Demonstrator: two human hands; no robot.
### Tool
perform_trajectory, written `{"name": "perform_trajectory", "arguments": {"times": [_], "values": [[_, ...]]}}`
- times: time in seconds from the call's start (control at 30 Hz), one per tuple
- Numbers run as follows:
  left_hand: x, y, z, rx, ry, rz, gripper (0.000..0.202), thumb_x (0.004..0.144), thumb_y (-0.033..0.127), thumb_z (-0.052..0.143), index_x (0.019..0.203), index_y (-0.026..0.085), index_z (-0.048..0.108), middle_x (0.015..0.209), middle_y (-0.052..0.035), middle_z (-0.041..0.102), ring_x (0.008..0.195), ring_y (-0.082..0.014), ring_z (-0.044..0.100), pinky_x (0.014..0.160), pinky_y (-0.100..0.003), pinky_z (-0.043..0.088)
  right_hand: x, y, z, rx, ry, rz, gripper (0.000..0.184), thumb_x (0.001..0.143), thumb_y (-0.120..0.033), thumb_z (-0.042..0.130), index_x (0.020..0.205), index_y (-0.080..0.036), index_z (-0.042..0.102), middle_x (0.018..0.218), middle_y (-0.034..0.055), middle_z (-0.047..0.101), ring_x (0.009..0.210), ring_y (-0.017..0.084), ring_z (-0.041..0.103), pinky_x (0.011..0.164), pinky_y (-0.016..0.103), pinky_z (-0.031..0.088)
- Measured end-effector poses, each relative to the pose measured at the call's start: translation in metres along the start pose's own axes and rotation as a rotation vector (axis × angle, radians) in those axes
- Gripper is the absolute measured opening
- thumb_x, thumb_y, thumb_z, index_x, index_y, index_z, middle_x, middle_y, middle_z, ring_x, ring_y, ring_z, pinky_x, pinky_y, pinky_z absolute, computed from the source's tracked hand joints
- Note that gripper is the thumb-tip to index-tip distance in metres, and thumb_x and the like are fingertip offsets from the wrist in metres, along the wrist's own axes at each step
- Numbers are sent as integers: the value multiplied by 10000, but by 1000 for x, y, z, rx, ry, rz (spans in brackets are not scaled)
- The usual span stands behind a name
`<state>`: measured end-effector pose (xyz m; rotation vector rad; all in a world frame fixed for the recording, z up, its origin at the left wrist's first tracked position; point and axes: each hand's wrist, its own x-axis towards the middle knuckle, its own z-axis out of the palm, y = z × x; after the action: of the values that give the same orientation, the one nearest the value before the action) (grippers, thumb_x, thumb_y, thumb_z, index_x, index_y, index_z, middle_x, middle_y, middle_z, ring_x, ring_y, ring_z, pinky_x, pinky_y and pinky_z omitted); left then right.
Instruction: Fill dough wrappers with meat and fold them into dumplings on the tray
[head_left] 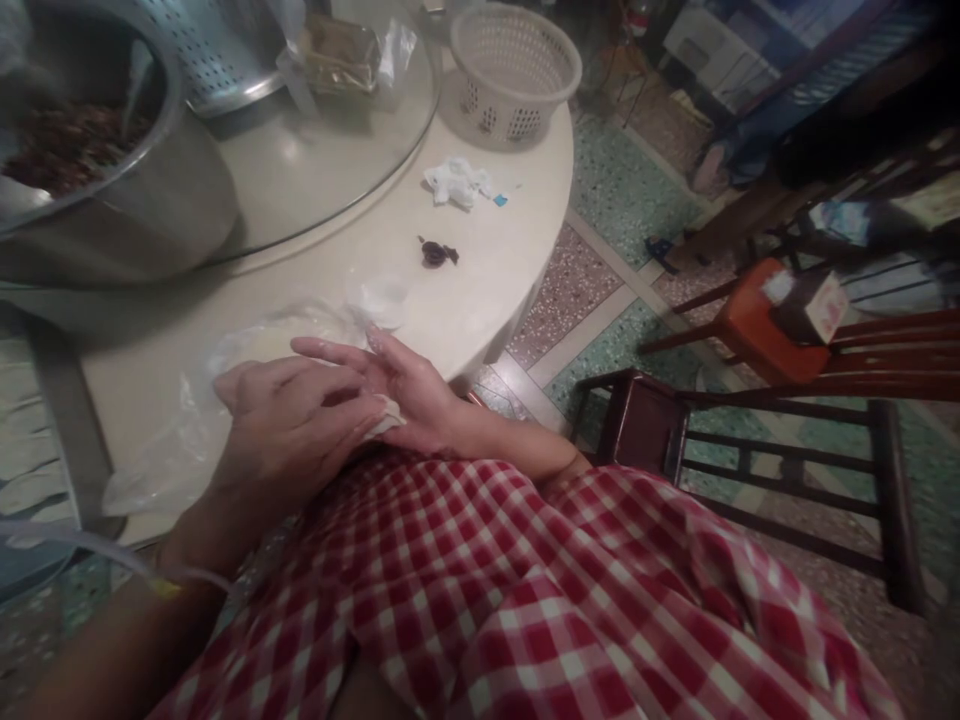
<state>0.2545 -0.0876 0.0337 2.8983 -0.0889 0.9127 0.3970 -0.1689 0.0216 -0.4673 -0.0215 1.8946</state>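
Note:
My left hand [289, 430] lies palm down over my right hand [397, 390] at the near edge of the round cream table [487, 270]. Between the two hands sits a small white piece of dough [386, 420], pressed by the left fingers against the right palm. The right hand's fingers stretch out flat and look floury. Just beyond the hands lies a clear plastic sheet [172, 450] with a pale round of dough [300, 335] on it. My lap is covered by a red and white checked cloth [525, 600].
A big steel bowl [127, 190] with dark filling stands at the back left on a glass turntable [322, 170]. A white plastic basket [514, 70], a crumpled tissue [457, 182] and a small dark scrap [438, 253] lie further back. Wooden chairs [750, 450] stand to the right.

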Motion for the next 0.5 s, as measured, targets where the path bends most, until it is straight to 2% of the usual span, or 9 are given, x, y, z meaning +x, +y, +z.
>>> {"name": "perform_trajectory", "arguments": {"times": [0.13, 0.23, 0.37, 0.5], "values": [[-1, -2, 1, 19, 5, 15, 64, 986, 248, 632, 963, 240, 691, 999, -30, 668, 889, -211, 567, 761, -359, 418, -1, -1, -2, -20, -12, -20, 545, 1062, -453, 230, 1385, -170, 566, 866, 48, 749, 727, 194, 678, 660, 294, 570], [-2, -4, 2, -13, -43, -7, 107, 980, 274, 651, 1071, 250, 704, 1065, -41, 691, 940, -206, 597, 804, -357, 450, -1, -3, -1, -18, -26, -5, 557, 1068, -411, 195, 1381, -161, 581, 869, 57, 752, 746, 202, 690, 673, 300, 580], [0, -5, 3, -82, -39, 32, 48, 942, 253, 712, 988, 249, 703, 1107, -28, 691, 1005, -194, 611, 885, -370, 478, -2, -3, 5, -17, -13, 20, 622, 1077, -376, 91, 1381, -161, 590, 815, 49, 740, 754, 214, 704, 695, 330, 602], [1, -7, 3, -150, -25, 84, 109, 916, 187, 735, 1008, 223, 689, 1156, -35, 676, 1085, -188, 607, 966, -373, 514, -3, -3, 9, 11, 48, 22, 636, 1088, -420, 79, 1389, -180, 586, 816, 23, 741, 733, 193, 699, 736, 332, 615]]}}
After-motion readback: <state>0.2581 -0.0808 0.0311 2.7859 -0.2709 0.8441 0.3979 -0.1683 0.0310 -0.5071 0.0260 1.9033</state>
